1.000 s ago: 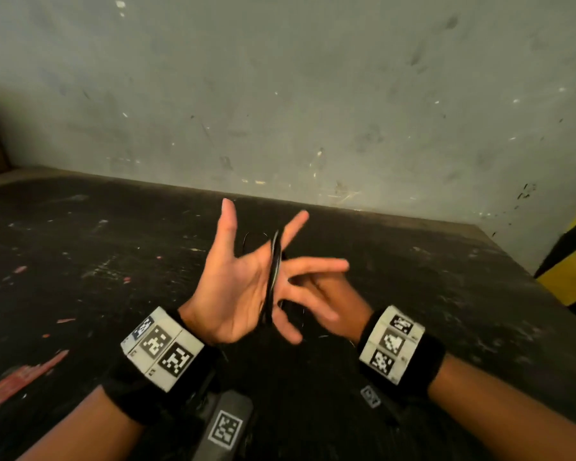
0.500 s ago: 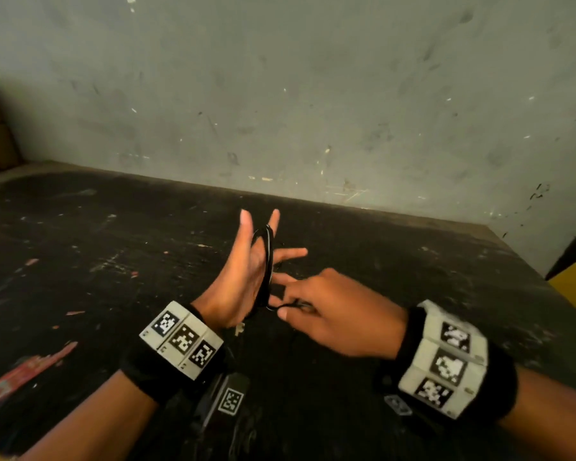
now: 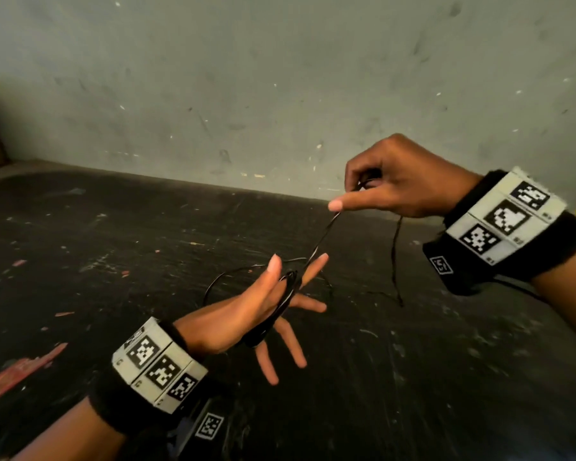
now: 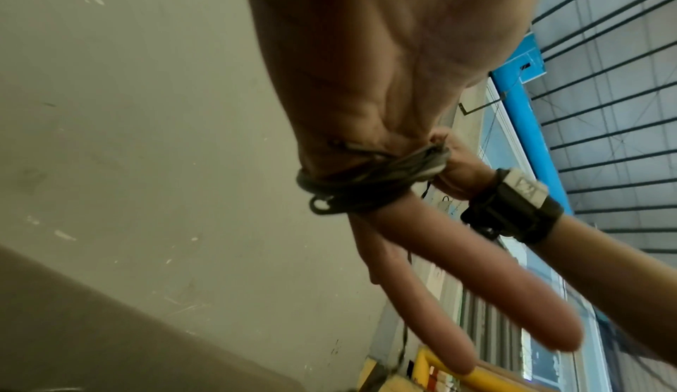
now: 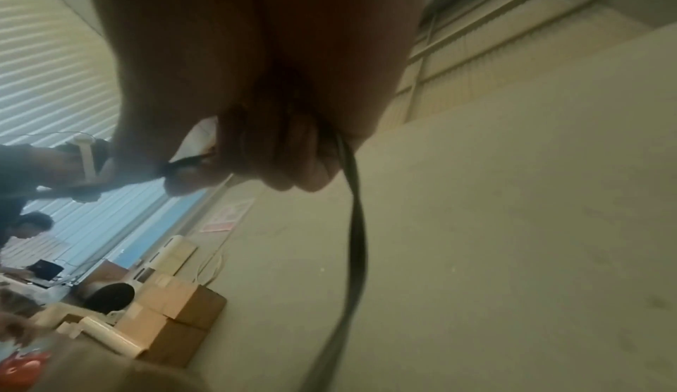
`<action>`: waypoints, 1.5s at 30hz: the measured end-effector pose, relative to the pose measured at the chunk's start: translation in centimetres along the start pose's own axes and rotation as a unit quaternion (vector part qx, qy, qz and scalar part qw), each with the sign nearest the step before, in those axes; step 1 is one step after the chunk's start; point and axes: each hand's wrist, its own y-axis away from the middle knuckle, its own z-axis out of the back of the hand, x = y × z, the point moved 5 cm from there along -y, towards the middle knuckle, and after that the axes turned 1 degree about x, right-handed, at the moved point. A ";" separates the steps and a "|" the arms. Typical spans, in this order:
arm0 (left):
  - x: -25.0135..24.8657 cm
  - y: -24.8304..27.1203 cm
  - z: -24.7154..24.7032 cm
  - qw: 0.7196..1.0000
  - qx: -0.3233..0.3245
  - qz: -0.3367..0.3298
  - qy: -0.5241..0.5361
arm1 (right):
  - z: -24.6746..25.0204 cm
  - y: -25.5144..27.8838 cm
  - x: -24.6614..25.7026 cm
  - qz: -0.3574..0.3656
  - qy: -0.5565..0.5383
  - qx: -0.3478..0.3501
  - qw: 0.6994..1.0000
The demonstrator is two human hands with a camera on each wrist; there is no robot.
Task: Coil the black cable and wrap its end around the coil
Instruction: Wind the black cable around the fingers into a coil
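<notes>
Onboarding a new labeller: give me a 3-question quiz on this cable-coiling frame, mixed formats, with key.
1. True or false: the black cable is looped around the spread fingers of the left hand.
2. What does the right hand do? A) rests flat on the table B) pinches the cable and holds it raised, up and to the right of the coil C) hangs idle, holding nothing
3. Fill in: below the right hand, a free length of cable hangs down toward the dark ____.

Key: 1 true; 2 B; 3 table
</notes>
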 end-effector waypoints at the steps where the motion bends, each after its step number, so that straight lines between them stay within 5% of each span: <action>1: -0.3 0.1 -0.2 1.000 0.007 -0.006 -0.001 | -0.3 0.1 -0.5 -0.003 -0.013 -0.009 1.000; 10: -3.7 -0.2 -0.5 0.983 0.079 -0.105 0.125 | -10.6 1.3 -3.6 -0.088 -0.126 -0.047 0.987; 14: -5.5 -1.3 2.1 0.964 -0.025 -0.171 0.201 | -14.6 1.8 -1.6 -0.107 -0.202 -0.067 0.971; 17: -5.8 -2.1 3.9 0.949 -0.129 -0.201 0.205 | -15.6 1.4 0.9 -0.052 -0.240 -0.092 0.965; 23: -4.9 -2.4 5.0 0.945 -0.174 -0.208 0.182 | -16.2 1.3 2.4 -0.083 -0.226 -0.004 0.971; 28: -4.7 -2.3 5.9 0.941 -0.201 -0.216 0.167 | -17.2 2.1 2.8 -0.150 -0.260 0.142 0.943; 35: -2.8 -2.8 6.0 0.937 -0.303 -0.135 -0.110 | -12.3 1.6 3.9 -0.046 -0.092 0.141 0.985; 42: 1.0 -2.8 4.1 0.967 -0.204 0.004 -0.155 | -3.8 0.6 1.7 -0.032 -0.020 0.106 0.994; 45: 1.3 -2.4 3.2 0.984 -0.144 0.000 -0.102 | -1.2 0.4 0.2 -0.023 -0.012 0.062 0.998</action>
